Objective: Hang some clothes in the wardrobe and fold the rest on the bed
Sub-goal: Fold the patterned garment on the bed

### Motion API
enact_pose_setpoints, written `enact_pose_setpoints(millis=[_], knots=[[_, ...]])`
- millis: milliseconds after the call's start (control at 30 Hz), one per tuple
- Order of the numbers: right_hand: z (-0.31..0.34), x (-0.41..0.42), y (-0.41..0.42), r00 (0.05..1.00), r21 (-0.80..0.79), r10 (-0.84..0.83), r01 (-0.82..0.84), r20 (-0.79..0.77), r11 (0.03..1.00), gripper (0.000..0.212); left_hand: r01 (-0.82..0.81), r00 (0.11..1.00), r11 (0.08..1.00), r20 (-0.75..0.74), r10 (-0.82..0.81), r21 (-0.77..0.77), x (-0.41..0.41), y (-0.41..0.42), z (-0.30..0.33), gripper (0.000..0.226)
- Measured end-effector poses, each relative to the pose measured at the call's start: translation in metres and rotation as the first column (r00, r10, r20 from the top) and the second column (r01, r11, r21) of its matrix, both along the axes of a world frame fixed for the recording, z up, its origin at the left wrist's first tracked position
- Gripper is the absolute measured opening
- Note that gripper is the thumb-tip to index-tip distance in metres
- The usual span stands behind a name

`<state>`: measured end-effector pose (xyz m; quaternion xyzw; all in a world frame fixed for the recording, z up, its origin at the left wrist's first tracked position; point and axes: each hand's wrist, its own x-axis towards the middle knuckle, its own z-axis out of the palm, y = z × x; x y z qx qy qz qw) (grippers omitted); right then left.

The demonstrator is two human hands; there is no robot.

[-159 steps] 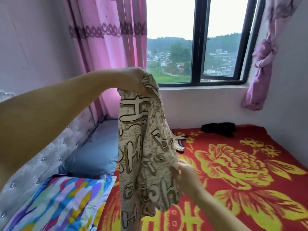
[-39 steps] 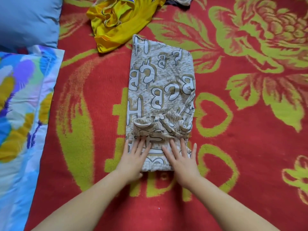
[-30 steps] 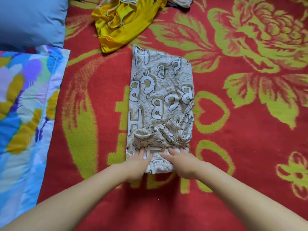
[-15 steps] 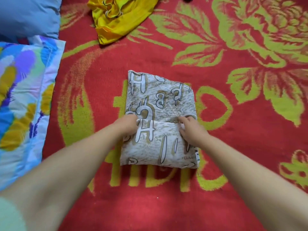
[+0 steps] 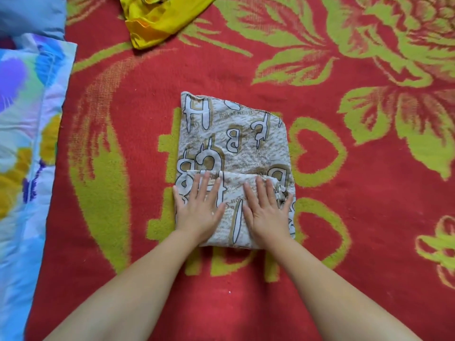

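My left hand [image 5: 200, 209] and right hand [image 5: 267, 210] lie flat, fingers straight and spread, pressing on the near folded flap of the beige letter-print garment [image 5: 236, 143], gripping nothing. It sits folded on the red floral blanket [image 5: 344, 217] (a crumpled yellow garment [image 5: 157, 18] lies well beyond it). A multicoloured pillow [image 5: 24, 143] lies at my left.

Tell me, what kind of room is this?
Probably a bedroom, on a bed: a red flowered blanket covers the surface, pillows lie at its left edge, and both hands press a folded printed garment flat.
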<state>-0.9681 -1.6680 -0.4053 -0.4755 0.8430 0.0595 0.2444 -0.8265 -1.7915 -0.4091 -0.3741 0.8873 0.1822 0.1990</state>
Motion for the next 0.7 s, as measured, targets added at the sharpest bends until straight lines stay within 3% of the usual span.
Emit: enact_pose_setpoints(millis=[100, 167, 200, 233, 300, 367, 467, 567, 700], knots=[[0.027, 0.009, 0.009, 0.992, -0.081, 0.125, -0.124, 0.007, 0.989, 0.072, 0.091, 0.992, 0.994, -0.085, -0.096, -0.066, 0.015, 0.006, 0.021, 0.078], [0.043, 0.015, 0.025, 0.939, -0.095, 0.344, -0.341, 0.017, 0.935, 0.086, 0.348, 0.919, 0.931, -0.156, -0.363, -0.114, 0.036, 0.014, 0.034, 0.086], [0.045, 0.015, 0.032, 0.915, -0.030, 0.403, -0.402, 0.029, 0.915, 0.096, 0.442, 0.880, 0.889, -0.135, -0.456, -0.117, 0.046, 0.016, 0.036, 0.091], [0.042, 0.013, 0.036, 0.916, 0.040, 0.398, -0.400, 0.044, 0.916, 0.106, 0.466, 0.879, 0.881, -0.072, -0.472, -0.086, 0.052, 0.016, 0.036, 0.100], [0.030, 0.006, 0.034, 0.955, 0.077, 0.294, -0.296, 0.035, 0.952, 0.115, 0.324, 0.946, 0.945, 0.028, -0.323, -0.051, 0.053, 0.011, 0.032, 0.120], [0.027, 0.005, 0.023, 0.965, 0.141, 0.263, -0.264, 0.026, 0.954, 0.109, 0.288, 0.955, 0.956, 0.092, -0.282, -0.059, 0.043, 0.004, 0.026, 0.114], [0.043, 0.013, 0.013, 0.962, 0.229, 0.263, -0.274, 0.080, 0.934, 0.096, 0.310, 0.941, 0.949, 0.126, -0.314, 0.051, 0.033, 0.000, 0.037, 0.097], [0.072, 0.009, 0.008, 0.936, 0.290, 0.240, -0.312, 0.257, 0.905, 0.087, 0.278, 0.938, 0.920, 0.127, -0.322, 0.278, 0.034, -0.006, 0.063, 0.092], [0.123, 0.001, 0.004, 0.769, 0.359, 0.152, -0.452, 0.621, 0.816, 0.072, 0.191, 0.886, 0.672, 0.169, -0.432, 0.715, 0.040, -0.014, 0.107, 0.082]])
